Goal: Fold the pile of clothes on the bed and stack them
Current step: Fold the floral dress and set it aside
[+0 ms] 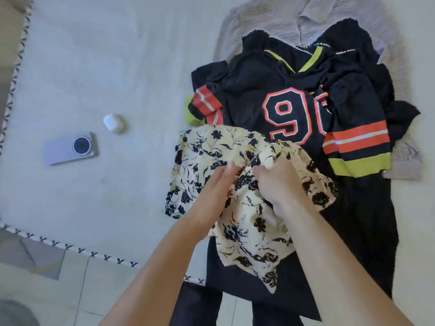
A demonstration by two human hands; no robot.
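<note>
A cream garment with black floral print (204, 151) lies bunched at the near side of the clothes pile on the bed (117, 67). My left hand (216, 187) and my right hand (277, 182) both grip its crumpled middle, close together. Behind it lies a black jersey (270, 90) with orange numbers, orange-white stripes and yellow-green trim. A black garment (362, 222) spreads under it toward the bed's near edge. A pale lilac crinkled shirt (277, 17) lies at the bottom of the pile, far side.
A lilac phone (70, 149) lies face down on the bed at left, with a white earbud case (114, 123) beside it. The sheet's embroidered border (80, 250) marks the near edge; tiled floor (106, 290) lies below it.
</note>
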